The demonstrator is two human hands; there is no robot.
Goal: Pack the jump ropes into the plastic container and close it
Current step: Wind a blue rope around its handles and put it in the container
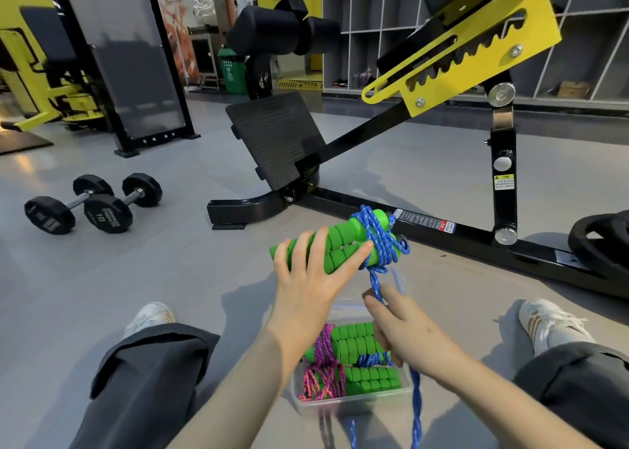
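Observation:
My left hand (311,278) grips the two green foam handles of a blue jump rope (343,241), held together above the floor. Blue cord is wound around the handles' far end. My right hand (398,329) pinches the loose blue cord (416,401) just below the handles; the cord trails down past the container toward the bottom edge. The clear plastic container (354,402) stands open on the floor between my legs. Inside lie green handles (367,377) with a pink rope (321,377) and some blue cord. Its lid is hard to make out.
A black and yellow bench frame (374,207) runs across the floor just behind the handles. Two black dumbbells (92,203) lie at the left. A black weight plate (602,237) sits at the right. My legs flank the container.

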